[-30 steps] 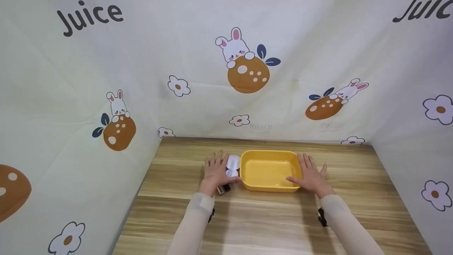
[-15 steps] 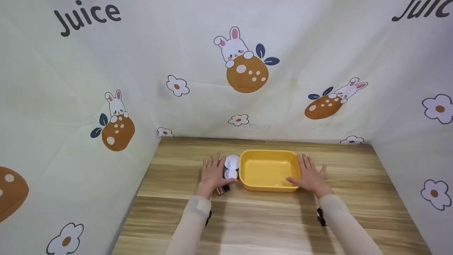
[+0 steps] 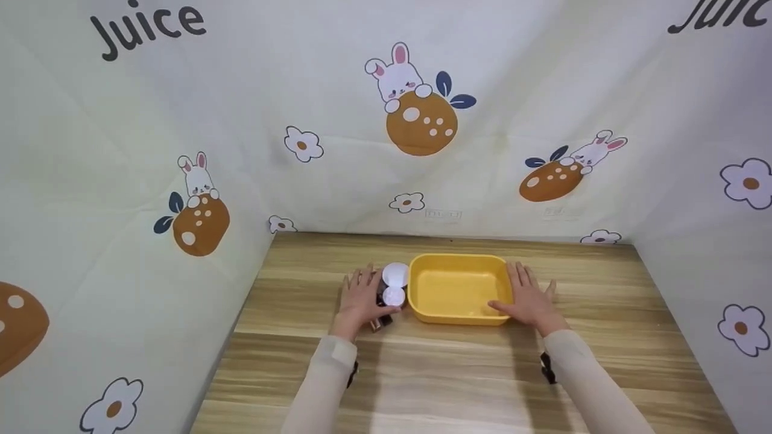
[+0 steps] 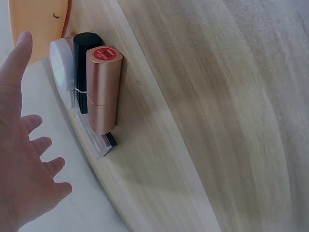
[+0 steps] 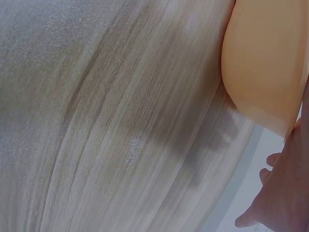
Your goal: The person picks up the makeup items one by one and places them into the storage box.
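With our left hand (image 3: 362, 301) spread wide near the tube (image 4: 102, 92), left of the tray (image 3: 459, 319), and our right hand (image 3: 529, 302) spread at its right side, apparently touching, we do well to press lightly and evenly.

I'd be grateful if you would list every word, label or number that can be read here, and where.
"Juice": on the patterned backdrop, upper left.
"Juic", cut off by the picture's edge: on the backdrop, upper right.
Too small to read: the red label on the rose-gold tube.
Too faint to read: small marks low on the backdrop.
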`<state>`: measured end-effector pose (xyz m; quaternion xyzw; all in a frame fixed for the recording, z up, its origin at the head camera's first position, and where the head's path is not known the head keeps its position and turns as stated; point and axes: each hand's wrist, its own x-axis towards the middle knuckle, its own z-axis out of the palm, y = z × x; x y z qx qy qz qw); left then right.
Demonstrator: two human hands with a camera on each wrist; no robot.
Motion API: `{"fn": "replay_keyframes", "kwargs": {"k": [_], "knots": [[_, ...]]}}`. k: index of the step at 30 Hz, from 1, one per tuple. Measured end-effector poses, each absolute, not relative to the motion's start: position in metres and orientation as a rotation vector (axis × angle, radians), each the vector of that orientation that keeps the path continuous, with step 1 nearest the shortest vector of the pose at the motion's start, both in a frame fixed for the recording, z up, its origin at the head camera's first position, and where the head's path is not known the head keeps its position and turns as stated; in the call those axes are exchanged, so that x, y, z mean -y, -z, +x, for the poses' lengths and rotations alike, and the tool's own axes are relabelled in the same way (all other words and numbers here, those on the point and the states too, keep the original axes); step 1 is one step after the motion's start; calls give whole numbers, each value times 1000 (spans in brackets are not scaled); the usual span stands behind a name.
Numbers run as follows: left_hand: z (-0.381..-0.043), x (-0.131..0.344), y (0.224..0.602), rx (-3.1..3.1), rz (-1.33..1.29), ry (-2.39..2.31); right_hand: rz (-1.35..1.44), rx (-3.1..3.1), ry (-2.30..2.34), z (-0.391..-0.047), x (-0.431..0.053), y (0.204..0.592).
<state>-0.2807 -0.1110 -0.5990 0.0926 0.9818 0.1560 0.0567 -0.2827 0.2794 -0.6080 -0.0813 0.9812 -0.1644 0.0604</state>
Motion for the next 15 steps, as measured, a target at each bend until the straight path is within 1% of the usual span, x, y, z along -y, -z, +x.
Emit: {"fn": "replay_keyframes", "kwargs": {"k": [15], "knots": [[-280,110,604,-2975,290,-452,-234,-2958,481,-283,-280,605]]}}
